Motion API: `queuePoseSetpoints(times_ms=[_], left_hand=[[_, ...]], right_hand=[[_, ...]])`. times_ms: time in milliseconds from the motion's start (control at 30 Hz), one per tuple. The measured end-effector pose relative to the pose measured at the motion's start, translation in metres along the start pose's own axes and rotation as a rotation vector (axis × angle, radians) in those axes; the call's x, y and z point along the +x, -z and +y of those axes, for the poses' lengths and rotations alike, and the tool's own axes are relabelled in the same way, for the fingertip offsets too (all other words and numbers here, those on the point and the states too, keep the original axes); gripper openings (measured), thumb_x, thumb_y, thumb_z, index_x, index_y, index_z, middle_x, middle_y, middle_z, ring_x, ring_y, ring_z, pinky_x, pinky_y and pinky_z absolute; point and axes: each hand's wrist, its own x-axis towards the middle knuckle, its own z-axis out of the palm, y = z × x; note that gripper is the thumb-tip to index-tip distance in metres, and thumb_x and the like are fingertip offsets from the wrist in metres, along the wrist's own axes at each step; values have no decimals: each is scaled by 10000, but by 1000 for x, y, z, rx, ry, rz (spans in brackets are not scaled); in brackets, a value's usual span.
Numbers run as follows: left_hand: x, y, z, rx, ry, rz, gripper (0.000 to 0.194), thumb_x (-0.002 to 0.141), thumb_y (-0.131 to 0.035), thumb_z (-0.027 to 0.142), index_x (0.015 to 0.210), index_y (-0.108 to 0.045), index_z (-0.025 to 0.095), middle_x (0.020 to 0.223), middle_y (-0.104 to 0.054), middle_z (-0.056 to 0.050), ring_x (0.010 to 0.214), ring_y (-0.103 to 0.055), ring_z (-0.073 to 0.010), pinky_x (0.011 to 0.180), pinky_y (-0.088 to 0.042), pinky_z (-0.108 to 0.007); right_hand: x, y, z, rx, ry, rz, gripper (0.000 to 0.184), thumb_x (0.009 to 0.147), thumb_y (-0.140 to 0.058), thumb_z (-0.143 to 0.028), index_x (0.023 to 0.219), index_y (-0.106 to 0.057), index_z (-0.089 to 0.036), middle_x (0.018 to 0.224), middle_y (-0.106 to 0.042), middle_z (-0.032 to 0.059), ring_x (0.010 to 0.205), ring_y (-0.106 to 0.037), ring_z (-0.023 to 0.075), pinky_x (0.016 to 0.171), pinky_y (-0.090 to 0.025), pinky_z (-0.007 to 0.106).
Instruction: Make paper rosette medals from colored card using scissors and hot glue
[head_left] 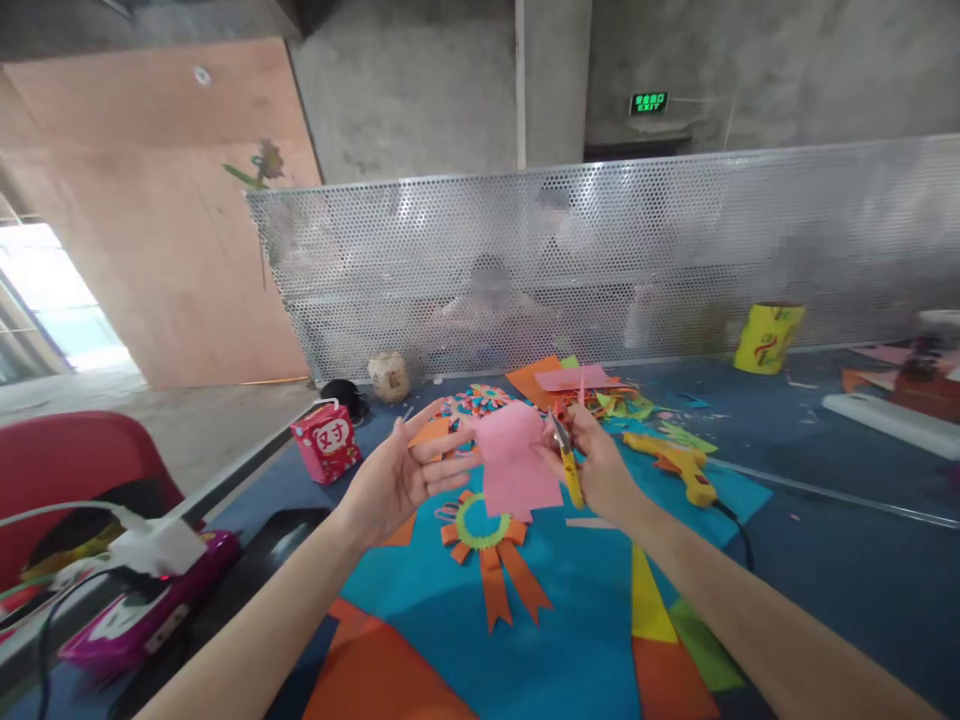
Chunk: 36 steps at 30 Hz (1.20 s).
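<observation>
My left hand [401, 470] is raised over the table with its fingers spread, and the fingertips touch the left edge of a pink paper sheet [516, 462]. My right hand [596, 462] is closed round yellow-handled scissors [568, 462], whose blades meet the paper's right edge. Below the paper, an orange and green paper rosette [491, 545] with ribbon tails lies on a blue sheet [570, 600].
A yellow glue gun [671, 460] lies right of my hands. Paper scraps and coloured sheets [577, 385] lie behind. A red carton [326, 442], a yellow can [769, 337] and a perforated metal screen [637, 260] stand around. A charger and purple device [150, 590] sit at left.
</observation>
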Motion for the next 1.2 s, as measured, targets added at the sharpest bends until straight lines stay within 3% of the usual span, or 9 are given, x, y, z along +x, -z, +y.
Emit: queuePoseSetpoints(times_ms=[100,233,333,433,567,700,833,1033,1200], left_hand=[[0,2,-1,83,-20,79,605,828,-431,259,1342,-115,306,1198,-529,-132,773,-651,-230,565,-509,-322],[-2,9,-12,198,-147,160,949,633,-610,95,1340,-45,381,1419,-229,-62,1215,-355,-278,972,-307,-447],[-4,11,-17,258,-155,133,1058,525,-641,42,1338,-61,391,1434,-185,-17,1296,-162,-275,1046,-125,-451],[-5,4,-20,187,-99,91,876,610,-648,149,1330,-190,348,1373,-328,-73,1201,-369,-294,993,-258,-472],[-4,-10,-27,183,36,229,760,649,-676,220,1293,-273,235,1182,-526,-154,915,-595,-240,787,-465,-405],[-4,-14,-36,117,122,391,728,621,-709,231,1238,-323,222,1119,-550,-137,708,-625,-169,631,-517,-347],[-5,-11,-35,47,216,296,443,674,-667,269,1054,-477,143,837,-624,-75,615,-605,-125,594,-505,-278],[-6,-10,-32,256,187,153,291,681,-651,284,905,-576,113,658,-633,-45,545,-579,-107,502,-457,-204],[-3,-7,-27,431,-90,369,180,664,-649,277,745,-589,127,543,-582,12,505,-541,-94,509,-452,-208]], right_hand=[[-2,0,-1,-16,19,-21,275,606,-617,-216,717,-366,-219,658,-420,-56,574,-427,91,549,-399,228],[-5,0,-3,-38,21,-44,238,641,-596,-236,717,-372,-214,677,-424,-48,564,-425,86,531,-391,221],[-6,-2,-4,-57,58,-60,233,637,-592,-236,726,-379,-210,692,-426,-43,567,-427,85,548,-399,225],[-7,-4,-6,-76,55,-71,225,633,-585,-226,730,-383,-212,706,-435,-36,581,-444,92,566,-413,235],[-13,-5,-8,-115,57,-86,203,620,-564,-160,701,-386,-213,674,-429,-41,556,-426,89,516,-393,213],[-19,-7,-8,-41,30,-146,229,599,-538,-94,740,-402,-213,693,-443,-43,559,-439,79,495,-375,189],[-22,-8,-10,9,-53,-176,255,577,-504,-72,750,-385,-216,675,-445,-57,515,-418,66,445,-339,172],[-21,-9,-9,18,-57,-175,260,564,-509,-72,742,-388,-217,628,-416,-78,493,-390,57,468,-352,168],[-21,-10,-8,-68,-27,-183,237,623,-572,-189,718,-358,-220,621,-416,-59,555,-434,98,530,-381,221]])
